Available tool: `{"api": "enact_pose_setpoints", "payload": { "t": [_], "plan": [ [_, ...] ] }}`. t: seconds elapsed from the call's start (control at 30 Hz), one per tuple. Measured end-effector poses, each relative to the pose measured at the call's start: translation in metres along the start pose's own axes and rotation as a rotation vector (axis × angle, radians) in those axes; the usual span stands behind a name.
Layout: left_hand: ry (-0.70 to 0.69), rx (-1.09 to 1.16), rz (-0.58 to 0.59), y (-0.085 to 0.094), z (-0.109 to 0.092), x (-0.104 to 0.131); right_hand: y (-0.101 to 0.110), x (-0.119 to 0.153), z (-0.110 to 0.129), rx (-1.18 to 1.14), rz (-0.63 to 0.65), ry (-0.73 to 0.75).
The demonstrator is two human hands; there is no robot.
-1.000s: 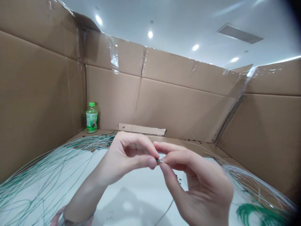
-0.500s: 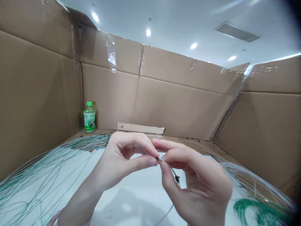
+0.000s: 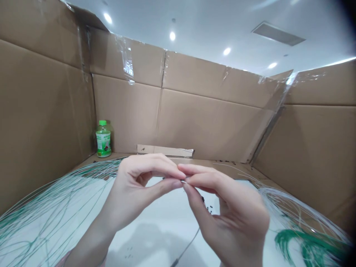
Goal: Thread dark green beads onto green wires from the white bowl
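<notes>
In the middle of the head view, the fingertips of both my hands meet. My left hand [image 3: 139, 189] pinches the tip of a thin wire [image 3: 192, 241] between thumb and forefinger; the tip itself is mostly hidden. Close against it, my right hand [image 3: 233, 204] is closed in a pinch on the same wire, just a short pale bit showing between the fingers. From there the wire passes behind the right thumb and hangs toward the bottom edge, where it has a dark end [image 3: 174, 263]. Small black pieces [image 3: 210, 210] show beyond the right thumb.
Below is a white work surface [image 3: 150, 222] walled by cardboard [image 3: 217, 122]. Many green and white wires [image 3: 63, 189] spread over the left side. White wires [image 3: 294, 207] and a green bundle [image 3: 314, 241] lie at right. A green bottle [image 3: 104, 140] stands in the back left corner.
Both hands have shifted slightly left and up, their fingertips closer together. The dark piece at the left fingertips is now covered, and the wire's dark lower end has come into view.
</notes>
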State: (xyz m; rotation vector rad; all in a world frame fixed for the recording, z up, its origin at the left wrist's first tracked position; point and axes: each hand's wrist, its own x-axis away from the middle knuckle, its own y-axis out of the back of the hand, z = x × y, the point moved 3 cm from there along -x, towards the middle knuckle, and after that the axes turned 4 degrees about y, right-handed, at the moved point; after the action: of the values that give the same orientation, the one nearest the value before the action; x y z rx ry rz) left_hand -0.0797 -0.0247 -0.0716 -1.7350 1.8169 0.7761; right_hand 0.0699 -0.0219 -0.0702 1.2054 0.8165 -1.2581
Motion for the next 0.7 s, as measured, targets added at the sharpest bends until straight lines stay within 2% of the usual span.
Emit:
{"api": "enact_pose_setpoints", "payload": {
  "t": [0.33, 0.53, 0.7],
  "plan": [
    [0.092, -0.018, -0.073, 0.0009, 0.0025, 0.0017, 0.0002, -0.0038, -0.0037, -0.038, -0.031, -0.003],
    [0.036, -0.112, -0.127, 0.0025, 0.0020, 0.0026, 0.0000, -0.0051, -0.0032, -0.039, -0.049, -0.003],
    [-0.005, -0.187, -0.165, 0.0029, 0.0010, 0.0052, 0.0009, -0.0019, 0.0001, 0.092, -0.165, 0.071]
  ]
}}
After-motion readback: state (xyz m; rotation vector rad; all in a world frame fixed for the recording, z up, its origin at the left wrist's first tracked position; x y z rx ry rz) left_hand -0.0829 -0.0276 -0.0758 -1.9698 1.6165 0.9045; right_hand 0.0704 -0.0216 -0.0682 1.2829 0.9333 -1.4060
